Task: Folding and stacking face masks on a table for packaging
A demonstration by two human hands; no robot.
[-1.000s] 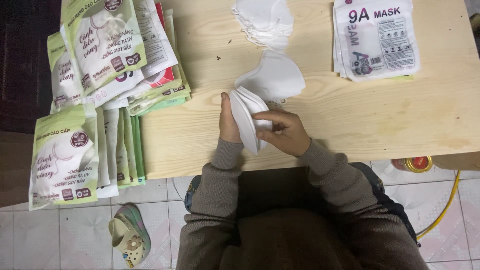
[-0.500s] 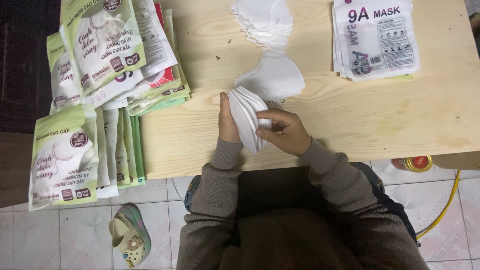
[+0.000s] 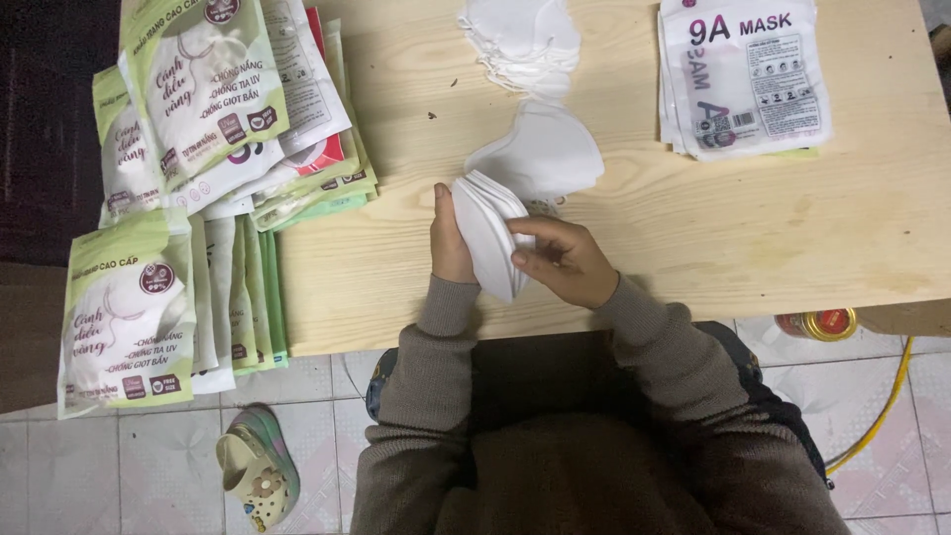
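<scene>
Pale tiled floor (image 3: 297,406) fills the bottom of the frame, with a patterned slipper (image 3: 258,478) lying at the lower left and a yellow hose (image 3: 885,411) curving at the lower right beside a red-lidded can (image 3: 818,323). Above it runs the near edge of a light wooden table (image 3: 693,248). At the centre, both hands hold a stack of folded white masks (image 3: 485,233) upright on edge, just above the tabletop. The left hand (image 3: 451,238) is clasped along the stack's left side, thumb up. The right hand (image 3: 565,260) pinches the stack's right side with curled fingers. Just beyond, touching the stack, a single white mask (image 3: 545,154) lies flat. Farther up, at top centre, sits a loose pile of white masks (image 3: 520,40). Green-and-white packets (image 3: 188,149) spread over the left edge of the table, and white printed packets (image 3: 743,74) are stacked at the upper right.
</scene>
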